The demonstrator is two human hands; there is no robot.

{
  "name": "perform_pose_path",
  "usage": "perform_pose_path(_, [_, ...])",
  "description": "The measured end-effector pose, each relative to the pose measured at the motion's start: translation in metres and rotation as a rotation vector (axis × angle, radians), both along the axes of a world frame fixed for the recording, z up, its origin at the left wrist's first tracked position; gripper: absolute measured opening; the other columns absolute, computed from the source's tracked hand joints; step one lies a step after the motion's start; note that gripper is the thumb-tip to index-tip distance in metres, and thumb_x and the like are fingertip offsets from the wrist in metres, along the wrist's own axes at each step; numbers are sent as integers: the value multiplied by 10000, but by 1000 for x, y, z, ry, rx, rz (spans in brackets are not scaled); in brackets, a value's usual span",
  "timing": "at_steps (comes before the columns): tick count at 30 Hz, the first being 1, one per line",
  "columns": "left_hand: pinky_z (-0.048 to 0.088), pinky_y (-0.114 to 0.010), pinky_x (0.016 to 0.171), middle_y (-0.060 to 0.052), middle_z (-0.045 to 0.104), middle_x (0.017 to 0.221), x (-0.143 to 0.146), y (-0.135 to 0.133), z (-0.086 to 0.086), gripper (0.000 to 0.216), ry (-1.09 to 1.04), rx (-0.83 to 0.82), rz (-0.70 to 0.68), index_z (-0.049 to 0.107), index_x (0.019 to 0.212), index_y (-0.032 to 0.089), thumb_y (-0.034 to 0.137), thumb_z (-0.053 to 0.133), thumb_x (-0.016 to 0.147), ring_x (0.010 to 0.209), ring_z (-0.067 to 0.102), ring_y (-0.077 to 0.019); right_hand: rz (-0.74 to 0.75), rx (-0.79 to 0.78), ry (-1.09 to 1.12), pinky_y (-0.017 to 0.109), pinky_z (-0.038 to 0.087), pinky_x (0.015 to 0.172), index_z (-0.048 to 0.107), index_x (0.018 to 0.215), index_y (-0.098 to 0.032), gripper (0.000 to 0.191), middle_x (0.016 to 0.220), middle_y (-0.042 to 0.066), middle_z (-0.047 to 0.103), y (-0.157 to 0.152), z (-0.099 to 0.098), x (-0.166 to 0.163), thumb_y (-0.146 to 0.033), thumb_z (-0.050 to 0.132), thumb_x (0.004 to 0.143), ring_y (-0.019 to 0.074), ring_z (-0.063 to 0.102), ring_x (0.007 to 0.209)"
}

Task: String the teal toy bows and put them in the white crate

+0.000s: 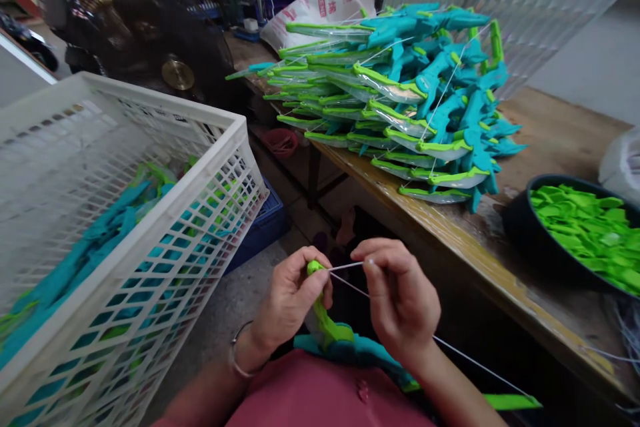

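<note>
My left hand (290, 297) is closed round the green tip of a teal and green toy bow (330, 333) that lies across my lap. My right hand (400, 300) pinches the end of a thin white string (345, 267) stretched from that green tip. More of the string runs off to the lower right, toward the bow's other green end (510, 401). Both hands sit low in the middle, just in front of the wooden table's edge.
A white plastic crate (150, 227) holding teal and green bow parts stands at my left. On the wooden table (550, 140) a tall pile of finished bows (400, 100) lies beside a black bowl (525, 233) of small green pieces. A fan (150, 27) stands behind.
</note>
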State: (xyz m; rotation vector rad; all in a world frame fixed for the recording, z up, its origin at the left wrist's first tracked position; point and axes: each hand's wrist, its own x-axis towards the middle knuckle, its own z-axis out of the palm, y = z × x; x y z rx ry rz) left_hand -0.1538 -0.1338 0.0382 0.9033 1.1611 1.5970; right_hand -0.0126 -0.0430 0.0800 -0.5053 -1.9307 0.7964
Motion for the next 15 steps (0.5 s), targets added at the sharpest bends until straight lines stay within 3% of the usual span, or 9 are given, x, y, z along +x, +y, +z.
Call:
perform_pose_path(4, [459, -214, 585, 51, 600, 657, 1, 1, -1, 156, -19, -37, 23, 594, 913, 206, 306, 568, 1030, 567, 554, -93, 103, 197, -120, 337, 589, 838, 564, 1042, -203, 217, 1078, 89, 665, -5, -8, 2, -13, 549, 937, 186, 654, 1018])
perform_pose_path(7, [458, -199, 562, 45, 619, 664, 2, 1, 3, 156, -1, -69, 16, 618, 945, 202, 345, 610, 1008, 568, 573, -96, 120, 168, -123, 303, 586, 752, 605, 1029, -198, 176, 1055, 91, 654, -5, -9, -2, -44, 566, 952, 173, 650, 935])
perform_pose_path(12, [472, -206, 557, 36, 625, 671, 2, 1, 0, 171, -44, -52, -17, 626, 973, 195, 360, 603, 1012, 557, 579, -100, 108, -175, -47, 237, 530, 652, 639, 936, -196, 42, 857, 14, 635, 1, -13, -10, -163, 655, 958, 111, 617, 743])
perform_pose_path(15, [473, -213, 568, 33, 614, 677, 2, 3, -6, 147, -93, -8, -38, 621, 970, 189, 324, 591, 1021, 562, 574, -98, 275, -604, 3, 231, 535, 559, 600, 836, -193, 185, 720, -21, 646, 4, -14, -11, -299, 701, 949, 113, 652, 607])
